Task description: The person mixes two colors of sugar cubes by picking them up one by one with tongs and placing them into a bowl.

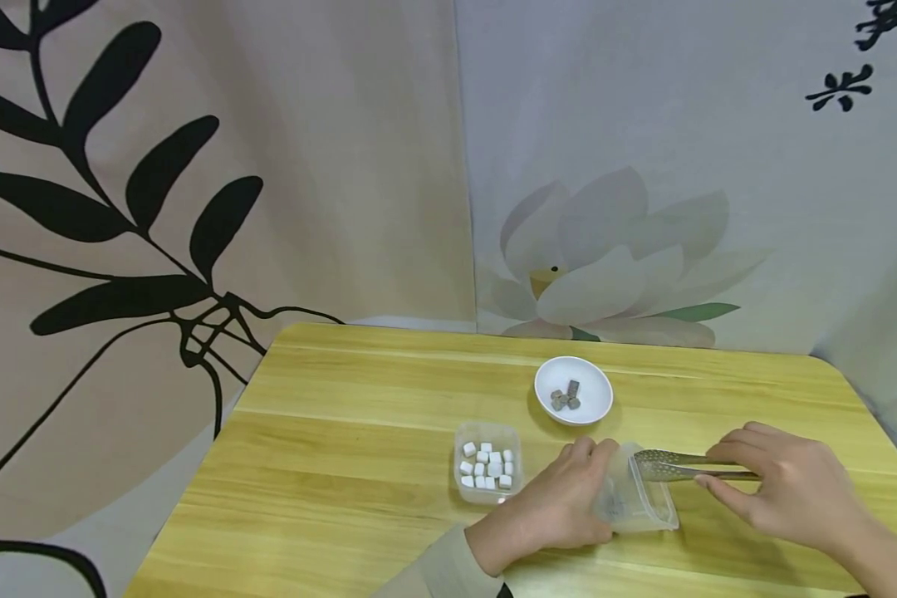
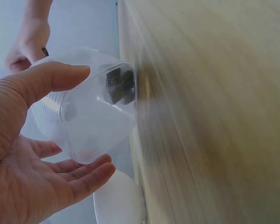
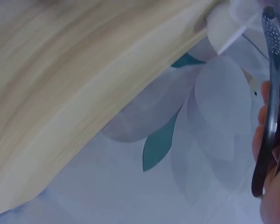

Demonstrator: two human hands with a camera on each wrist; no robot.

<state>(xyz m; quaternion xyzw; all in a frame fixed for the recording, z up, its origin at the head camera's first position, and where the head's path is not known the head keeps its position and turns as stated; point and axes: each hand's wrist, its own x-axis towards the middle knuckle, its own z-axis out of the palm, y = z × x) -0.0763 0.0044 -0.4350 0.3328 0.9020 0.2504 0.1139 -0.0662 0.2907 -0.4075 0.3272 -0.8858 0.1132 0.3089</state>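
My left hand (image 1: pixel 561 502) holds a clear plastic container (image 1: pixel 631 511) tipped on its side, its mouth turned to the right. The left wrist view shows the thumb on one side and the fingers on the other, with several dark cubes (image 2: pixel 115 86) lying inside near the base. My right hand (image 1: pixel 796 486) grips metal tongs (image 1: pixel 661 472) with perforated heads. Those heads reach the mouth of the container and overlap its rim in the head view. In the right wrist view the tongs (image 3: pixel 273 42) lie along the curled fingers.
A white bowl (image 1: pixel 594 414) with several small grey-brown cubes (image 1: pixel 568 397) stands behind the container. To the left of my left hand is a clear box (image 1: pixel 486 497) of white cubes (image 1: pixel 494 470). All stand on a wooden table (image 1: pixel 329 465), with a printed curtain (image 1: pixel 389 166) behind.
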